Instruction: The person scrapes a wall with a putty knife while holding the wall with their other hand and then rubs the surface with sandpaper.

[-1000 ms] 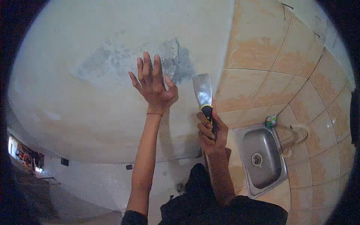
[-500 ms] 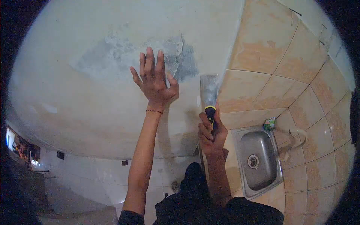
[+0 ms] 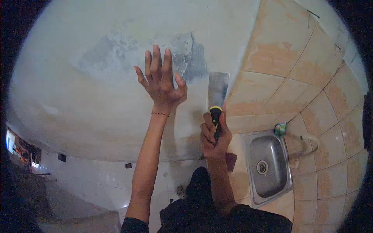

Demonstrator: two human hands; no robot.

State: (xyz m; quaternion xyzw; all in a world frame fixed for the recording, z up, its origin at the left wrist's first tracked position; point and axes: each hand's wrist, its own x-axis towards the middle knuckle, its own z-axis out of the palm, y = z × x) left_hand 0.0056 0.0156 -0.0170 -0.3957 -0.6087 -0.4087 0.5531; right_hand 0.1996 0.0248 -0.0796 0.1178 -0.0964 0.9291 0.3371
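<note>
Swinging upright and a touch past it, the scraper (image 3: 218, 91) has gone from leaning toward the flaking grey patch (image 3: 197, 60) to tipping slightly toward the tiles (image 3: 268, 58), so its blade (image 3: 219, 82) now sits just beside the patch's lower right edge! The right hand (image 3: 216, 136) has its fingers wrapped round the dark handle (image 3: 216, 114); the left hand (image 3: 163, 91) stays up by the wall (image 3: 97, 128), fingers spread apart, nothing in them. Whether blade or left palm actually touches the wall, hard to say from this angle. And the tool itself: broad, flared metal, dull grey and smudged, yellow band at the neck
</note>
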